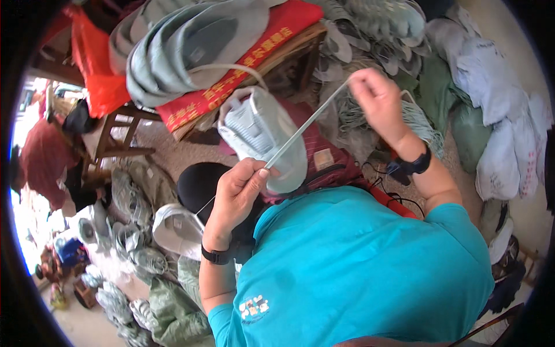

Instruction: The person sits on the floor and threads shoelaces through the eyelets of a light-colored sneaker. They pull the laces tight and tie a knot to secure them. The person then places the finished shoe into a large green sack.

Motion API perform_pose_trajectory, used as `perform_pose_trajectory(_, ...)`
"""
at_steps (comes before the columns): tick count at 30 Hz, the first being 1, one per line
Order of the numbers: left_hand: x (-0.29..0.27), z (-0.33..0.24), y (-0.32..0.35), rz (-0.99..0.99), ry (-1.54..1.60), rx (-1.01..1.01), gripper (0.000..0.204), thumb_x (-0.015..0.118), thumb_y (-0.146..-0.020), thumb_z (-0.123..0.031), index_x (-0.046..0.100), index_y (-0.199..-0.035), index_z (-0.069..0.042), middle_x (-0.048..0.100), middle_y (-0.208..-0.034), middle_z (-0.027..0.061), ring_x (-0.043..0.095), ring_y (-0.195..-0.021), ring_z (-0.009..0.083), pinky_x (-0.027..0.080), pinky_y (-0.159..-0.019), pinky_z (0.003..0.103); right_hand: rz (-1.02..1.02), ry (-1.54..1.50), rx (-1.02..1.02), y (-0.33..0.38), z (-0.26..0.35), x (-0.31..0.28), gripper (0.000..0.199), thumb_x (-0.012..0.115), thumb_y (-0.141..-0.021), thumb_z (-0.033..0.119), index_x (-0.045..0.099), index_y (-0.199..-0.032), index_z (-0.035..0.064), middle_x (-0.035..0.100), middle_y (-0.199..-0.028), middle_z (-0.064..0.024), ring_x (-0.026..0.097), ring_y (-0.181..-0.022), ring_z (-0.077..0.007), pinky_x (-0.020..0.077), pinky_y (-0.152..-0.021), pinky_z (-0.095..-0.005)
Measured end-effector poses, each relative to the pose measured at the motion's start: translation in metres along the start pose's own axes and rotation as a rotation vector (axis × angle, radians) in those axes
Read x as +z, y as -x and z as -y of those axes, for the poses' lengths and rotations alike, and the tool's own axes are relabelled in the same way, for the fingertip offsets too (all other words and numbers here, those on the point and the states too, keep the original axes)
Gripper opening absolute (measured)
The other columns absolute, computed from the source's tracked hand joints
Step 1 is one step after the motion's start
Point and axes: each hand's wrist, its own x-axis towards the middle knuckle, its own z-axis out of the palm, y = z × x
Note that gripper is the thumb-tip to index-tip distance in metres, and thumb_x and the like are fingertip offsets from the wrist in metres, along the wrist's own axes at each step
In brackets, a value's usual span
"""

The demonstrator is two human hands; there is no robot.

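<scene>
A pale green shoelace point(309, 122) runs taut on a slant between my hands. My left hand point(243, 186) pinches it between thumb and fingers, at the lower edge of a pale mint-and-white shoe point(248, 124). Raised up and to the right, my right hand point(378, 104) is closed on the lace's other end. The shoe lies over my lap, partly behind the lace and my left hand. A thin strand of lace point(205, 205) also shows below my left hand, next to a white shoe upper point(178, 230).
Nested grey-green shoe uppers point(202, 43) lie on a red-covered wooden bench point(277, 43) ahead. A bundle of pale laces point(422, 124) hangs at right, near white sacks point(491, 87). More shoes point(130, 196) and green sacks point(173, 312) lie left. Another person point(49, 153) sits far left.
</scene>
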Motion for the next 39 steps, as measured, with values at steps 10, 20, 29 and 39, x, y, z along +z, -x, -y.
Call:
perform_pose_trajectory(10,0.000,0.016,0.016,0.015,0.116,0.107,0.020,0.057,-0.100,-0.017,0.068,-0.099,0.000,0.063,-0.088,0.0013,0.054,-0.078,0.0085,0.044,-0.072,0.023,0.220,0.883,-0.336,-0.025,0.000,0.000,0.017,0.061,-0.085,0.010,0.064,-0.101,0.0055,0.064,-0.095,-0.0100,0.061,-0.093,-0.0285,0.0473,-0.084,-0.0425)
perform_pose_trajectory(20,0.004,-0.018,0.023,-0.067,0.071,0.100,0.020,0.060,-0.099,-0.019,0.067,-0.103,0.000,0.063,-0.079,0.0013,0.058,-0.069,0.0057,0.050,-0.062,0.024,0.974,-0.303,-0.066,0.002,0.110,0.054,0.019,0.056,-0.094,0.014,0.064,-0.104,0.0005,0.062,-0.092,-0.0149,0.063,-0.089,-0.0286,0.0492,-0.078,-0.0364)
perform_pose_trajectory(29,-0.008,-0.089,0.060,0.789,0.739,0.595,0.032,0.059,-0.096,-0.007,0.060,-0.117,0.018,0.057,-0.121,0.0331,0.063,-0.095,0.0340,0.050,-0.075,0.041,0.711,-0.068,-0.220,0.004,0.057,0.063,0.018,0.064,-0.086,0.011,0.072,-0.101,0.0050,0.063,-0.082,-0.0110,0.060,-0.082,-0.0299,0.0483,-0.073,-0.0378)
perform_pose_trajectory(39,0.005,-0.077,0.058,0.708,0.794,0.745,0.037,0.058,-0.098,-0.012,0.058,-0.123,0.015,0.057,-0.122,0.0260,0.059,-0.108,0.0329,0.049,-0.090,0.039,0.592,-0.118,-0.235,0.007,0.050,0.070,0.015,0.066,-0.085,0.003,0.072,-0.098,0.0024,0.065,-0.083,-0.0088,0.062,-0.076,-0.0211,0.0498,-0.068,-0.0311)
